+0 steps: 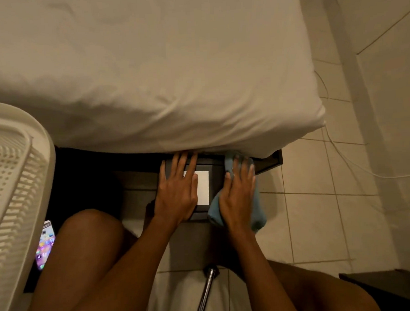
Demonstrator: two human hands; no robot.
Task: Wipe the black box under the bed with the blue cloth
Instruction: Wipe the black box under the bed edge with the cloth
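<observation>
Wiping under way: right hand (237, 196), flat, presses blue cloth (256, 200) on the right side of the black box (214, 169), half under the bed (147, 75); left hand (177, 194), open, steadies it. Far part appears left.

No text is legible; the box label (203, 187) is blank.

Tiled floor (321, 220), black box (214, 169) and phone (46, 244) on it
</observation>
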